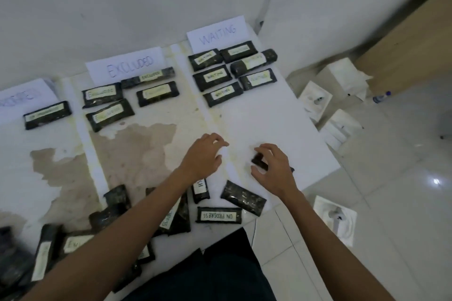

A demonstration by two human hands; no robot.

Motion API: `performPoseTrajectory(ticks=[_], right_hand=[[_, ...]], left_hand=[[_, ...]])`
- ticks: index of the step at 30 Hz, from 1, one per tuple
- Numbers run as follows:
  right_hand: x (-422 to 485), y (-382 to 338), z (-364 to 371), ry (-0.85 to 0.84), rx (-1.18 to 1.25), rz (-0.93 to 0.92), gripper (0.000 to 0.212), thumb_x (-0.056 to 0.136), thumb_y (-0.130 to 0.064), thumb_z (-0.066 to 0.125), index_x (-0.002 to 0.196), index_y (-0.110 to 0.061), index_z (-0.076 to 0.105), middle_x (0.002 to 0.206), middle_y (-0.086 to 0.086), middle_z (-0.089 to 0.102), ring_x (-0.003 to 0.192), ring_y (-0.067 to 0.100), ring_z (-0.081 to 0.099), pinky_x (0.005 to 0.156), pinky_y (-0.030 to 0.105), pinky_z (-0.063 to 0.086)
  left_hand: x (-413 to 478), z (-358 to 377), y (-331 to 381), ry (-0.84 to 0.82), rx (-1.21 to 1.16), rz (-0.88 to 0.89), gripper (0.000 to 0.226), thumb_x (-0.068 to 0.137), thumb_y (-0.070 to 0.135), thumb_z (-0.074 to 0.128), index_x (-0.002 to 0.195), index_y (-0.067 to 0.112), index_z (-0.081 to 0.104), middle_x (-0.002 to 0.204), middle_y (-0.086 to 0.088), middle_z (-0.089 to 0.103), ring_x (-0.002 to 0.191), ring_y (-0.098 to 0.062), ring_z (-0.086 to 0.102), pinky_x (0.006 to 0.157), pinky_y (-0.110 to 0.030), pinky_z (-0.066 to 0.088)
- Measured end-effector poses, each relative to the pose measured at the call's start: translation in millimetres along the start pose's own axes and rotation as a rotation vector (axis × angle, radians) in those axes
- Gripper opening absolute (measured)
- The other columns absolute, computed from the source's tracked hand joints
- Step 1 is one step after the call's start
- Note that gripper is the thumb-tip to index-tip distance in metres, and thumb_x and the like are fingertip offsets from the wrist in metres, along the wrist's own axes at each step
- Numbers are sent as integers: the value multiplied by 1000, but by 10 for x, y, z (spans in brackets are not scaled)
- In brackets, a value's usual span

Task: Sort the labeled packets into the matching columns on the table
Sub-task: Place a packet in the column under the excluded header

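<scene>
White bench [281, 117], brown peeled patches. Landmark: white paper sheet marked WAITING [217, 33] at the bench's far edge.

Unsorted heap of black wrapped packets [117, 215]: well away from the WAITING sheet, down-left of it at my edge, partly under my left forearm.

Right below the WAITING sheet: six black packets labelled WAITING [212, 77], two across, three deep.

Left of the WAITING sheet: white paper sheet marked EXCLUDED [127, 66], with four black packets labelled EXCLUDED [157, 93] in front of it. Further left: third white sheet [22, 95], text too blurred to read, with one black packet [47, 115] in front, label blurred.

My left hand [203, 156]: over the bench, well below the WAITING sheet and slightly left of it, fingers loosely curled, holding nothing.

My right hand [271, 168]: well below the WAITING sheet, fingers and thumb curled round one small black packet [259, 162]. Label hidden and blurred. Can't tell if it's lifted or on the bench. It's well apart from the six placed.

Nearer me still: plain black packet, no label showing [243, 197], and just beside it a black packet labelled ON PROGRESS [219, 215].
</scene>
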State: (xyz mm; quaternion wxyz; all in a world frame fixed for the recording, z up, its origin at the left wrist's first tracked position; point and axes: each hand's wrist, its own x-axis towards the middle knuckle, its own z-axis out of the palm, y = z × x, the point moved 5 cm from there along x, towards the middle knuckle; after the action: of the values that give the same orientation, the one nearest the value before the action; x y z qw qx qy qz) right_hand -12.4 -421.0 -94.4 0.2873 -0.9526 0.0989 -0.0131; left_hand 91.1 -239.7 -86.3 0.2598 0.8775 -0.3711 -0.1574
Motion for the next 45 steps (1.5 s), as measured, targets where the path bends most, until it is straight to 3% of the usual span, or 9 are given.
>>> performPoseTrajectory(ticks=[4, 9, 14, 23, 32, 45], right_hand=[[-220, 356, -183, 51, -31, 89, 62, 71, -46, 63, 122, -13, 56, 121, 9, 55, 110, 25, 54, 94, 44, 46], [-379, 691, -221, 51, -60, 156, 81, 67, -58, 66, 129, -9, 51, 129, 13, 50, 119, 26, 47, 101, 43, 39], [-451, 858, -147, 21, -61, 144, 87, 67, -62, 66, 131, -7, 47, 132, 14, 48, 124, 30, 44, 102, 50, 39], [-413, 830, -138, 33, -27, 72, 83, 69, -59, 66, 133, -8, 46, 132, 13, 46, 128, 30, 41, 105, 44, 37], [58, 218, -8, -42, 57, -77, 73, 74, -52, 63, 132, -12, 46, 131, 8, 46, 111, 23, 54, 85, 41, 52], [867, -964, 765, -257, 25, -330, 65, 78, -47, 61, 131, -13, 50, 131, 8, 48, 112, 25, 54, 86, 39, 51]], left_hand=[[219, 323, 361, -68, 5, 117, 39, 80, 11, 58, 120, 10, 59, 118, -11, 57, 105, -32, 53, 84, -43, 48], [468, 707, 723, -150, 74, 226, 56, 76, 16, 70, 129, 11, 52, 133, -9, 51, 126, -29, 43, 100, -42, 39], [628, 989, 863, -232, 145, 249, 68, 72, 19, 74, 134, 13, 47, 137, -7, 48, 130, -27, 39, 107, -39, 30], [645, 896, 830, -143, 184, 258, 56, 65, 23, 76, 117, 10, 60, 109, -6, 62, 96, -27, 58, 76, -37, 49], [189, 262, 194, 83, 126, -30, 53, 69, 24, 74, 117, 11, 59, 107, -5, 62, 89, -24, 57, 67, -35, 53], [-420, -564, -1044, 231, 183, -371, 55, 72, 26, 72, 122, 13, 56, 113, -7, 59, 95, -26, 54, 76, -38, 51]])
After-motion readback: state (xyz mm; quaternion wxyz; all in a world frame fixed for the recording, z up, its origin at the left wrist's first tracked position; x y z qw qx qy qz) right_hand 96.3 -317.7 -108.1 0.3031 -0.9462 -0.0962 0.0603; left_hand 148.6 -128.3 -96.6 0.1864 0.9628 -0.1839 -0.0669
